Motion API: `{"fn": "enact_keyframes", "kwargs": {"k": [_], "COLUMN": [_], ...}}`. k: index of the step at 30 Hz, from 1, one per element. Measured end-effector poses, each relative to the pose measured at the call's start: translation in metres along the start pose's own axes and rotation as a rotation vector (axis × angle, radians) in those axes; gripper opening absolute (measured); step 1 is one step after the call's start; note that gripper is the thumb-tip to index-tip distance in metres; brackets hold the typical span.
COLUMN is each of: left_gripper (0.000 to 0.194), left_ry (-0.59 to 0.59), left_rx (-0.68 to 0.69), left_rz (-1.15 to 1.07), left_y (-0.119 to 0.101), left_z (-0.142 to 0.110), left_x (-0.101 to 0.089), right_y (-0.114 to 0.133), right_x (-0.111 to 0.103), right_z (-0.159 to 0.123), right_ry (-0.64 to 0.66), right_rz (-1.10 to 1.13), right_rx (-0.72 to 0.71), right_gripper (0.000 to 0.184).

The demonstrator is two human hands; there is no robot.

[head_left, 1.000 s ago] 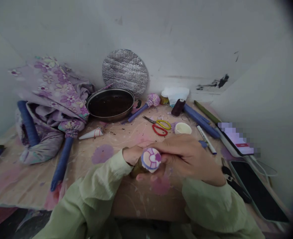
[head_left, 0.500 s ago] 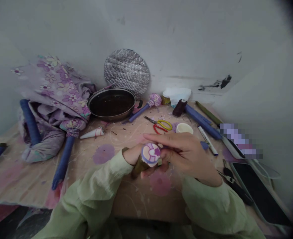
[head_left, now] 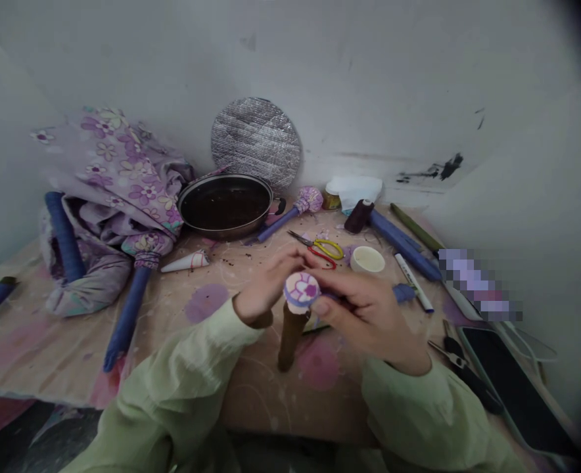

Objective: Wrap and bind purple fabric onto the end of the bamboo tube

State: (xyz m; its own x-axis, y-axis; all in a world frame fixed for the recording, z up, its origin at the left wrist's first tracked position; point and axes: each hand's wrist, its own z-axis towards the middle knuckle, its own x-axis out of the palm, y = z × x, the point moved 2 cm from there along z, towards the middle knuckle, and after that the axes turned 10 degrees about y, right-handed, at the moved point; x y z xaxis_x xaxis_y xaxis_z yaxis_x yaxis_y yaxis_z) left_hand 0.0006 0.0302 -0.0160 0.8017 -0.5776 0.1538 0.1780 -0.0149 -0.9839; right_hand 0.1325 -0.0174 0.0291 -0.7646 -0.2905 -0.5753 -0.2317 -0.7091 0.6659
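A brown tapered stick (head_left: 292,341) stands out between my hands, its head capped with flower-printed cloth (head_left: 301,291). A blue strip runs round the rim of the cap. My left hand (head_left: 269,281) curls round the back of the head, its thumb and some fingertips hidden behind it. From the right, my right hand (head_left: 369,312) pinches the blue strip at the rim, thumb against the cap's edge. Beyond the hands lie scissors (head_left: 320,247) with red and yellow handles and a small white bowl (head_left: 368,259).
At left are floral cloth (head_left: 137,164) and a blue-wrapped stick (head_left: 129,322). A black pan (head_left: 226,232) sits at the back near a silver round mat (head_left: 257,138). To the right are a dark thread spool (head_left: 358,217), a marker (head_left: 415,282) and a phone (head_left: 514,387).
My left hand has shifted up and behind the capped head, and the stick's lower end now shows more, pointing down. The right hand has lowered its fingers onto the rim.
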Motion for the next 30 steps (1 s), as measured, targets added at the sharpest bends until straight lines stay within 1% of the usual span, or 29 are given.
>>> {"fn": "enact_keyframes", "kwargs": {"k": [1,3,5,6,8,10,12,14,18,20,23,27,30], "left_gripper": [0.019,0.034,0.044,0.043,0.034,0.024,0.021,0.022,0.023,0.024,0.027,0.03,0.03], "left_ry": [-0.044,-0.037,-0.035,-0.036,-0.051,-0.062,-0.061,-0.058,-0.031,-0.018,-0.03,-0.062,-0.042], "left_rx": [0.047,0.135,0.179,0.196,0.222,0.217,0.238,0.271,0.344,0.379,0.401,0.459,0.483], "left_rz": [-0.05,-0.092,-0.061,-0.041,0.018,0.076,0.145,0.222,0.34,0.369,0.391,0.444,0.455], "left_y": [-0.007,-0.019,-0.027,-0.031,-0.036,-0.041,-0.043,-0.044,-0.04,-0.037,-0.033,-0.031,-0.029], "left_z": [-0.003,-0.012,-0.023,-0.028,-0.036,-0.039,-0.04,-0.04,-0.042,-0.044,-0.047,-0.046,-0.042], "left_x": [-0.002,-0.002,0.002,0.006,0.014,0.021,0.024,0.024,0.024,0.025,0.029,0.03,0.031], "right_y": [0.0,0.0,0.001,0.001,0.0,0.0,0.0,0.001,0.005,0.007,0.01,0.01,0.008], "right_x": [0.001,0.003,0.005,0.006,0.008,0.01,0.011,0.011,0.011,0.01,0.01,0.008,0.007], "right_z": [-0.001,-0.002,-0.004,-0.004,-0.005,-0.005,-0.005,-0.005,-0.004,-0.004,-0.004,-0.005,-0.007], "right_ry": [-0.042,-0.123,-0.193,-0.216,-0.234,-0.234,-0.243,-0.248,-0.215,-0.207,-0.2,-0.191,-0.197], "right_rz": [-0.02,-0.07,-0.138,-0.174,-0.231,-0.263,-0.282,-0.29,-0.301,-0.307,-0.299,-0.261,-0.248], "right_rx": [0.006,0.035,0.058,0.062,0.059,0.048,0.043,0.046,0.05,0.048,0.057,0.11,0.138], "right_gripper": [0.023,0.023,0.025,0.026,0.028,0.029,0.03,0.029,0.028,0.027,0.026,0.027,0.024]}}
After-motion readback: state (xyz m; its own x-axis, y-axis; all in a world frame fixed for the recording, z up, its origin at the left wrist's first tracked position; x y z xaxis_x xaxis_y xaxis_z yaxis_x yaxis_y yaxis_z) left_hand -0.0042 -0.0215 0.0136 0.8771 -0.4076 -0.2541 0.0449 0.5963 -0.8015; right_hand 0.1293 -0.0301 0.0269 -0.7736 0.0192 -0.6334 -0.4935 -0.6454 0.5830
